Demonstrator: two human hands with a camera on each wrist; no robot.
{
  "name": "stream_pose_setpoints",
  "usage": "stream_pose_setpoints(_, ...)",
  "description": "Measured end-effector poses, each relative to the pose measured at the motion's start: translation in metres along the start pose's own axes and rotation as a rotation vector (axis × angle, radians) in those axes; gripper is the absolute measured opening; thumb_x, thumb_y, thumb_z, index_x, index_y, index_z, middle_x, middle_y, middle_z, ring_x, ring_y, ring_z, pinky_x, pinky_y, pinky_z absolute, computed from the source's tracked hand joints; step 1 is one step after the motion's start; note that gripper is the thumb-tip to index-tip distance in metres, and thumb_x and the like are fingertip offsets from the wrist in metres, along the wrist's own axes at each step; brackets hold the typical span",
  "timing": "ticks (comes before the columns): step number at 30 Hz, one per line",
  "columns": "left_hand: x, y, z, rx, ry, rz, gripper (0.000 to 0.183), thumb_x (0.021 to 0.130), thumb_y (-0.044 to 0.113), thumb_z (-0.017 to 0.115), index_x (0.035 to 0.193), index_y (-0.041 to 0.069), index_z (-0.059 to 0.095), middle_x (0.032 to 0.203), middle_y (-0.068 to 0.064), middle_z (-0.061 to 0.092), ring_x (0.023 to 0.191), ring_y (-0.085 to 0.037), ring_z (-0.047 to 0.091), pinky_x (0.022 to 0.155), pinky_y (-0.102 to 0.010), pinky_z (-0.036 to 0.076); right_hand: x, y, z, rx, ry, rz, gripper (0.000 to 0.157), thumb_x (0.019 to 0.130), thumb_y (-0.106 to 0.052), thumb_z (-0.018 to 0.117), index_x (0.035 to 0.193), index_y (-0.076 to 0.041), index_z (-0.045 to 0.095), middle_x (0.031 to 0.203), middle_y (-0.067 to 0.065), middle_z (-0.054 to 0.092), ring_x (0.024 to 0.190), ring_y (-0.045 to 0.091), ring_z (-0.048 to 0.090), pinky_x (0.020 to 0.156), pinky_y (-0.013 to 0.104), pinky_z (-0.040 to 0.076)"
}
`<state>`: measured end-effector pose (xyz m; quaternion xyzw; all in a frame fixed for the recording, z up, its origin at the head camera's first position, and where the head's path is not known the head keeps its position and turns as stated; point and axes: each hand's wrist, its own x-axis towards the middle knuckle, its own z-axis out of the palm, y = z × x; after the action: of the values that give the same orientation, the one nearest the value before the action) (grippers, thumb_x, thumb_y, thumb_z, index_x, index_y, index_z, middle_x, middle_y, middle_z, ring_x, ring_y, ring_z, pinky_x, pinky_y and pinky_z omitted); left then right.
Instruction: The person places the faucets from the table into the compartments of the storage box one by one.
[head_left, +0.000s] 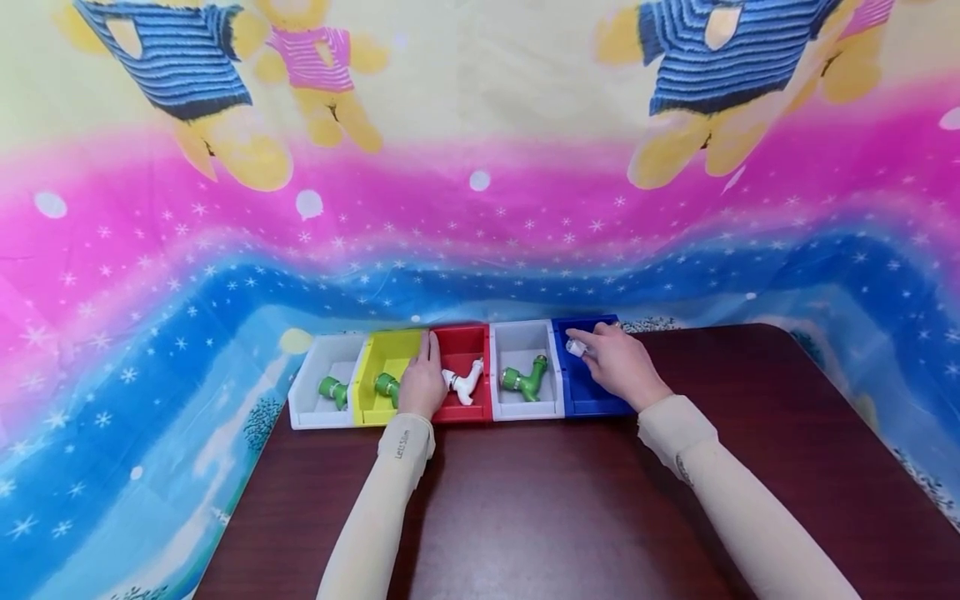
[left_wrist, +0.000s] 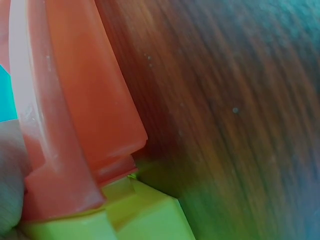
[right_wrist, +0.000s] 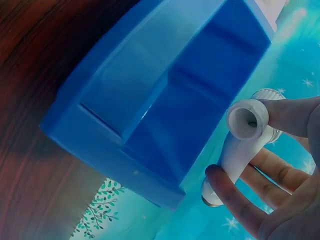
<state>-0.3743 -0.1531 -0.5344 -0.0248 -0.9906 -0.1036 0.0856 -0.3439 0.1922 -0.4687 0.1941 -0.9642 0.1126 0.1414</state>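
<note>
My right hand [head_left: 624,363] holds a white plastic tap [right_wrist: 236,152] above the blue bin [head_left: 592,392] at the right end of a row of bins. In the right wrist view its round open end faces the camera, with thumb and fingers around the body. My left hand [head_left: 423,383] rests with straight fingers over the border of the yellow bin [head_left: 388,343] and the red bin [head_left: 461,335]. Another white tap [head_left: 467,385] lies in the red bin. The left hand partly covers a green tap [head_left: 386,387] in the yellow bin.
A green tap [head_left: 531,380] lies in the white bin [head_left: 522,332] between red and blue. The leftmost white bin [head_left: 315,412] holds another green tap [head_left: 332,390]. The row stands at the back of a dark wooden table [head_left: 525,508], against a printed cloth [head_left: 480,233].
</note>
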Motion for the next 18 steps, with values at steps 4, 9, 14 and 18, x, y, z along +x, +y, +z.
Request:
stream_pose_setpoints(4,-0.001,-0.001,0.0,0.002,0.012,0.004,0.087,0.095,0.013,0.069,0.166,0.008,0.019,0.173,-0.012,0.022,0.127,-0.038,0.061,0.103,-0.046,0.056,-0.001,0.0,0.006,-0.011,-0.015,-0.001,0.052,0.092,-0.009,0.074,0.142,-0.019,0.065,0.09,0.011,0.06,0.072,0.023,0.054,0.058,0.04,0.054)
stream_pose_setpoints(9,-0.001,0.0,0.0,-0.003,0.024,0.016,0.083,0.096,0.012,0.066,0.166,0.007,0.021,0.172,-0.013,0.023,0.119,-0.038,0.064,0.1,-0.047,0.058,-0.003,0.002,0.01,-0.023,-0.019,-0.002,0.052,0.091,-0.008,0.074,0.141,-0.02,0.067,0.088,0.01,0.059,0.07,0.021,0.053,0.054,0.037,0.052)
stream_pose_setpoints(14,-0.001,0.001,-0.002,0.004,0.022,0.023,0.081,0.097,0.012,0.064,0.165,0.005,0.02,0.172,-0.014,0.023,0.121,-0.039,0.063,0.1,-0.047,0.058,-0.002,0.005,0.014,-0.043,-0.012,-0.016,0.051,0.09,-0.007,0.074,0.14,-0.02,0.067,0.085,0.009,0.057,0.067,0.02,0.05,0.05,0.034,0.048)
stream_pose_setpoints(18,-0.001,0.002,-0.004,-0.011,0.025,0.028,0.079,0.098,0.01,0.061,0.165,0.004,0.021,0.172,-0.015,0.024,0.126,-0.04,0.061,0.101,-0.048,0.057,-0.001,0.006,0.018,-0.053,-0.006,-0.029,0.052,0.089,-0.007,0.074,0.139,-0.021,0.068,0.086,0.009,0.058,0.065,0.02,0.05,0.048,0.032,0.045)
